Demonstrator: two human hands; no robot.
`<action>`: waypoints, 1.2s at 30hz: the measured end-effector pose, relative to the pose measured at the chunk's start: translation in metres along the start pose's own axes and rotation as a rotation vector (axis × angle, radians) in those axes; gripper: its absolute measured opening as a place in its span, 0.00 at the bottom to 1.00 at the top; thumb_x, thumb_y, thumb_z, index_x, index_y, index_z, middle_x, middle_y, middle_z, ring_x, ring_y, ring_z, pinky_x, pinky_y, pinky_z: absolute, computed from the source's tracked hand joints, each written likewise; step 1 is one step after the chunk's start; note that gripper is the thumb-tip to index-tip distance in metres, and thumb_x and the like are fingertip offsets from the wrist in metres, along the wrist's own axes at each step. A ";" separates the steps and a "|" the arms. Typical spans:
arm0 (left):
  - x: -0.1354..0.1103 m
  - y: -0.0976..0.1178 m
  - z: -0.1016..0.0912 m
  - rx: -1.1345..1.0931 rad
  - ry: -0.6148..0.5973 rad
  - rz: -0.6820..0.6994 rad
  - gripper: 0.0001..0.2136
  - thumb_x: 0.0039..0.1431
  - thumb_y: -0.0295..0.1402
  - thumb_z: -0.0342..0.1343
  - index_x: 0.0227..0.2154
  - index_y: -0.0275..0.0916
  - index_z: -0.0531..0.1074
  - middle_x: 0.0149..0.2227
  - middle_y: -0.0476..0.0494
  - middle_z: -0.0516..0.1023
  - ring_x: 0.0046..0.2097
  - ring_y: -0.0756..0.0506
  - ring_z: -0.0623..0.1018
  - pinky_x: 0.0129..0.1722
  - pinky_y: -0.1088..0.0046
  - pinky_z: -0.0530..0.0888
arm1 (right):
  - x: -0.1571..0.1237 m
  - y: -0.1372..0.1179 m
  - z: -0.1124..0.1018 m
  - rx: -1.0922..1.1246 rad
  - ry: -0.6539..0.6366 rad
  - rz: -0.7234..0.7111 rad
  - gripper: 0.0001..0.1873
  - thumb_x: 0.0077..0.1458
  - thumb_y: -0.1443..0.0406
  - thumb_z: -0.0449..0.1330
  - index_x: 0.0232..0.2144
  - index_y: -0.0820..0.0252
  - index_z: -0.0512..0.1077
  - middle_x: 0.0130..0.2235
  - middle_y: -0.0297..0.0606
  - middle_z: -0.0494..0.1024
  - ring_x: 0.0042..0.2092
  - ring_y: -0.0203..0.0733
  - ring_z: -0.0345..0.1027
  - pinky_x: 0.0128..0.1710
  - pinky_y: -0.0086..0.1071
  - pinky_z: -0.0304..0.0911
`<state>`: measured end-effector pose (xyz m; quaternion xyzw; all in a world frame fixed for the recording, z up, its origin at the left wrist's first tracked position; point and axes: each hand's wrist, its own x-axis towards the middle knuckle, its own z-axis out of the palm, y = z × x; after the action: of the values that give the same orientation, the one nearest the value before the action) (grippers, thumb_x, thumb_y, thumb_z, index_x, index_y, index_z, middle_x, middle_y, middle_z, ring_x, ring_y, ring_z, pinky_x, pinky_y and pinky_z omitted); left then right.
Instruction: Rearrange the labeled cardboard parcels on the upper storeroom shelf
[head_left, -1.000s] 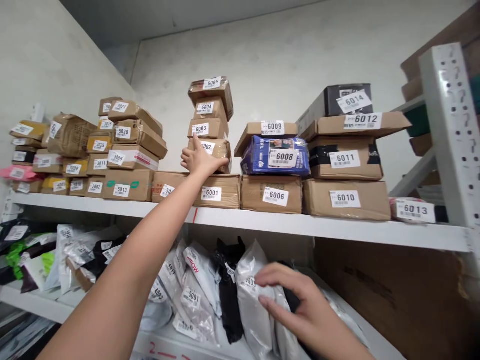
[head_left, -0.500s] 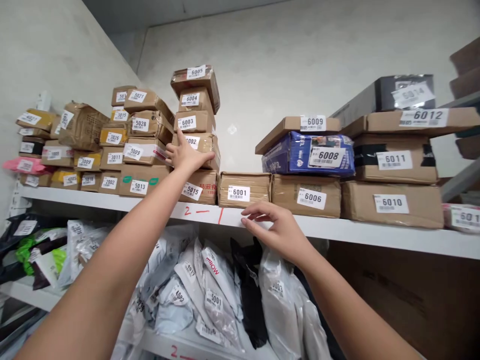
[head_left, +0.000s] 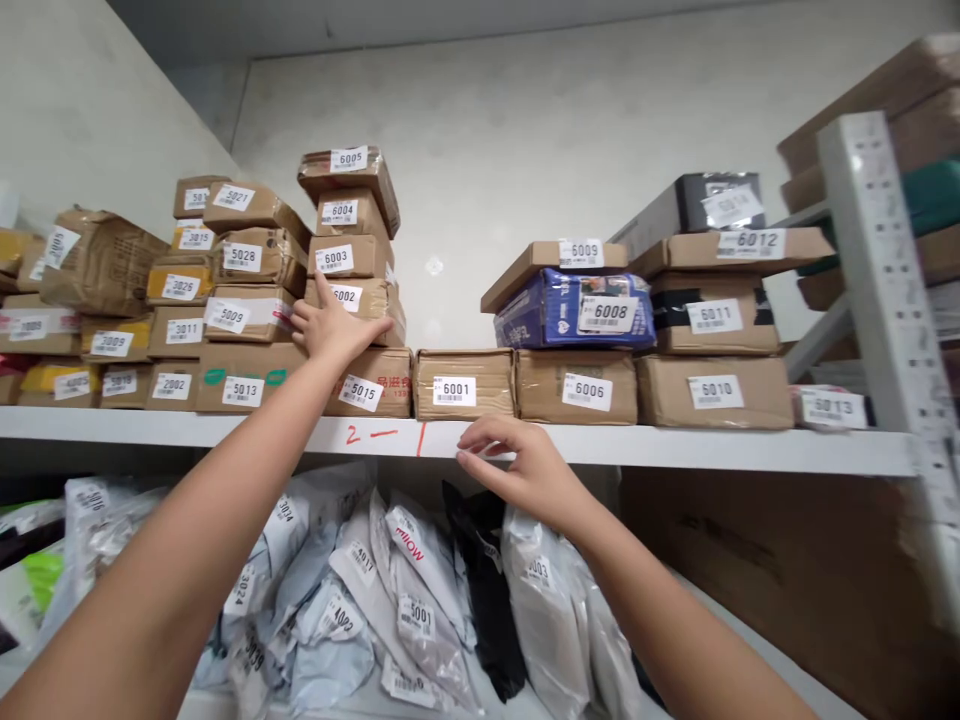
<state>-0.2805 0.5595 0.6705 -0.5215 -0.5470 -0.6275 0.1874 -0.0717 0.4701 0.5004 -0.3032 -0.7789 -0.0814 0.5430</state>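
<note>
**Left hand on parcel 6002, right hand at the shelf edge**

Left hand [head_left: 330, 330] reaches up, fingers spread, palm flat against the front of the brown parcel 6002 [head_left: 364, 300]; index finger points up toward parcel 6003 [head_left: 349, 257]. Not gripping, only pressing. Parcel 6002 sits at the base of a leaning stack, 6004 [head_left: 349, 212] and 6005 [head_left: 349, 170] above, resting on box 5015 [head_left: 375, 385] on the upper shelf [head_left: 675, 450].

Right hand [head_left: 517, 470] hovers loosely curled, fingers apart, holding nothing, just below the shelf's front edge and under box 6001 [head_left: 463, 385]. Box 6006 [head_left: 577, 387] just beside that; blue packet 6008 [head_left: 577, 310] on top of it.

Below: grey and black mailer bags [head_left: 420, 590] packed upright on the lower shelf.
</note>
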 end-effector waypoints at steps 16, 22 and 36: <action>-0.051 0.030 0.003 -0.215 0.047 0.542 0.54 0.46 0.56 0.59 0.68 0.46 0.32 0.70 0.39 0.39 0.69 0.26 0.31 0.66 0.45 0.36 | 0.005 0.047 -0.101 -0.606 0.808 -0.039 0.25 0.49 0.65 0.59 0.52 0.58 0.65 0.48 0.48 0.70 0.49 0.54 0.65 0.49 0.49 0.66; -0.074 0.129 0.007 -0.337 -0.260 0.962 0.54 0.36 0.43 0.71 0.66 0.51 0.47 0.70 0.42 0.39 0.69 0.25 0.35 0.66 0.45 0.45 | 0.040 0.054 -0.153 -0.949 0.573 -0.025 0.44 0.43 0.64 0.65 0.61 0.56 0.52 0.58 0.52 0.59 0.57 0.66 0.53 0.53 0.59 0.59; -0.009 0.170 0.002 -0.281 -0.473 1.020 0.25 0.47 0.22 0.54 0.51 0.45 0.72 0.50 0.49 0.76 0.51 0.42 0.74 0.52 0.67 0.69 | 0.080 0.049 -0.150 -0.830 0.544 -0.096 0.32 0.39 0.59 0.69 0.48 0.52 0.66 0.47 0.42 0.63 0.43 0.52 0.64 0.38 0.48 0.67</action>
<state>-0.1385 0.5021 0.7460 -0.8651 -0.1649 -0.3910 0.2676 0.0568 0.4714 0.6216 -0.4252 -0.5239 -0.4858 0.5557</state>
